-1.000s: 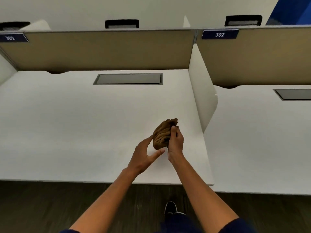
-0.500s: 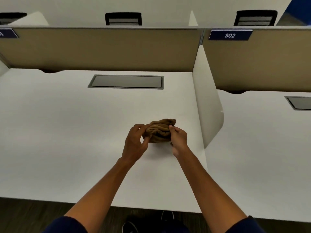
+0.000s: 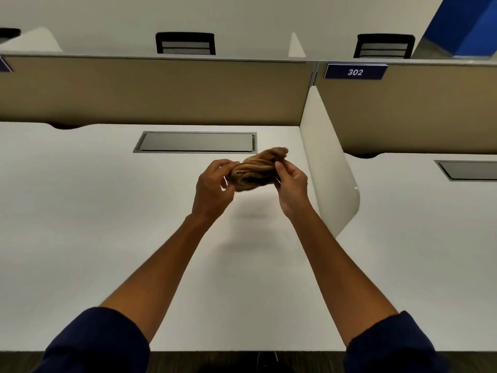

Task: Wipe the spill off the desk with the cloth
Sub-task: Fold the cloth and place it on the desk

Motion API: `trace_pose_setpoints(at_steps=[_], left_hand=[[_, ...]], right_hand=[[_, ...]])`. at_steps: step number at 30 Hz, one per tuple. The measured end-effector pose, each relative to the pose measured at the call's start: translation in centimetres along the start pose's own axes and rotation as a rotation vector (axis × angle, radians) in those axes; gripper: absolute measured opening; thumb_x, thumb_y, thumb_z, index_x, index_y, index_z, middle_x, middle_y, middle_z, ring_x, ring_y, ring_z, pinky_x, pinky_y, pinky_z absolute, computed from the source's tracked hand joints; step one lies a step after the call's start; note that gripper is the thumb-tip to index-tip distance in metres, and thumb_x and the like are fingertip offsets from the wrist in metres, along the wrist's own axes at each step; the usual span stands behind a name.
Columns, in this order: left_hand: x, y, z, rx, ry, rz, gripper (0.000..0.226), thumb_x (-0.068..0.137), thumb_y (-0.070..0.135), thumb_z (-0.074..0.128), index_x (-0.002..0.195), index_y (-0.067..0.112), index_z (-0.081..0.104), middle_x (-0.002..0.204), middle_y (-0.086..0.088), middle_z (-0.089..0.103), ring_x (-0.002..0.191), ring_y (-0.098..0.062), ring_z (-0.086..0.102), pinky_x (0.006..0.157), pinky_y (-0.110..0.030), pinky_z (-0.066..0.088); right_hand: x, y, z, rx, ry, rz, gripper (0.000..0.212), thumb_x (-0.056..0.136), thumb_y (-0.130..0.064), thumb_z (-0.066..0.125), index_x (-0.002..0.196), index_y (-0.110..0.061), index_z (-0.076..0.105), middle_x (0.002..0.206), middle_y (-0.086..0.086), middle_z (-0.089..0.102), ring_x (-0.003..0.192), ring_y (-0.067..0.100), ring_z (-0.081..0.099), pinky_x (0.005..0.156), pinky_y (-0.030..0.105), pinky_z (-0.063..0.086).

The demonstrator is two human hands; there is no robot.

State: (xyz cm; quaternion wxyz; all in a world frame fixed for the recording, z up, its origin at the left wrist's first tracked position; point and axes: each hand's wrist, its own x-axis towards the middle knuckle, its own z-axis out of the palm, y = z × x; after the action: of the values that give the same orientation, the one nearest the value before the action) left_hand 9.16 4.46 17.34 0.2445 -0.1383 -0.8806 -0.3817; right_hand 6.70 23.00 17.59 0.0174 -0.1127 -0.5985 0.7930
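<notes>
Both hands had lifted the cloth off the desk since half a second before — it now hung in the air between them, bunched, a faint shadow below. Left hand pinched its left end with curled fingers; right hand pinched the right end. No spill was discernible on the white surface. To do this step well, the pinches probably needed to draw apart and shake the wad into a flat pad — crumpled, it would wipe poorly.
</notes>
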Motion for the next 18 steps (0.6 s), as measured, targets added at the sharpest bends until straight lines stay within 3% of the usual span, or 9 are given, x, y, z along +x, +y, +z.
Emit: trace_pose_setpoints(at_steps=[3, 8, 12, 16, 18], left_hand=[[-2.3, -1.0, 0.6, -0.044, 0.003, 0.024, 0.035, 0.083, -0.001, 0.073, 0.118, -0.002, 0.069, 0.116, -0.017, 0.068, 0.094, -0.022, 0.067, 0.074, -0.021, 0.056], [-11.4, -3.3, 2.2, -0.068, -0.189, -0.058, 0.039, 0.078, -0.01, 0.072, 0.115, 0.001, 0.07, 0.108, -0.015, 0.07, 0.089, -0.029, 0.069, 0.074, -0.04, 0.059], [-17.2, -4.1, 2.7, -0.043, -0.305, -0.169, 0.041, 0.077, -0.007, 0.072, 0.117, 0.002, 0.069, 0.123, -0.014, 0.066, 0.113, -0.028, 0.065, 0.101, -0.032, 0.052], [-18.6, -4.0, 2.8, -0.031, -0.321, -0.239, 0.04, 0.082, -0.007, 0.069, 0.121, 0.002, 0.067, 0.136, -0.013, 0.059, 0.127, -0.025, 0.058, 0.111, -0.028, 0.041], [-18.6, -4.0, 2.8, -0.025, -0.332, -0.246, 0.039, 0.086, -0.006, 0.066, 0.124, 0.002, 0.065, 0.14, -0.011, 0.057, 0.131, -0.025, 0.054, 0.114, -0.03, 0.039]], right_hand=[[-1.4, 2.2, -1.2, 0.073, -0.013, -0.018, 0.028, 0.098, -0.013, 0.058, 0.125, -0.007, 0.064, 0.118, 0.009, 0.07, 0.114, 0.022, 0.066, 0.099, 0.032, 0.052], [-6.3, 10.0, -4.0, -0.064, 0.095, 0.223, 0.02, 0.094, -0.003, 0.06, 0.112, -0.002, 0.069, 0.11, 0.014, 0.071, 0.109, 0.031, 0.066, 0.1, 0.041, 0.053], [-9.4, 13.3, -5.4, -0.276, 0.132, 0.318, 0.015, 0.094, -0.012, 0.061, 0.106, -0.018, 0.069, 0.108, 0.006, 0.07, 0.103, 0.024, 0.066, 0.092, 0.037, 0.057], [-10.5, 13.4, -5.6, -0.371, 0.091, 0.32, 0.016, 0.096, -0.018, 0.061, 0.112, -0.022, 0.061, 0.113, 0.004, 0.067, 0.097, 0.024, 0.067, 0.082, 0.033, 0.06], [-10.8, 13.2, -5.6, -0.431, 0.064, 0.309, 0.028, 0.094, -0.024, 0.065, 0.121, -0.021, 0.056, 0.117, 0.001, 0.064, 0.102, 0.023, 0.065, 0.086, 0.035, 0.059]])
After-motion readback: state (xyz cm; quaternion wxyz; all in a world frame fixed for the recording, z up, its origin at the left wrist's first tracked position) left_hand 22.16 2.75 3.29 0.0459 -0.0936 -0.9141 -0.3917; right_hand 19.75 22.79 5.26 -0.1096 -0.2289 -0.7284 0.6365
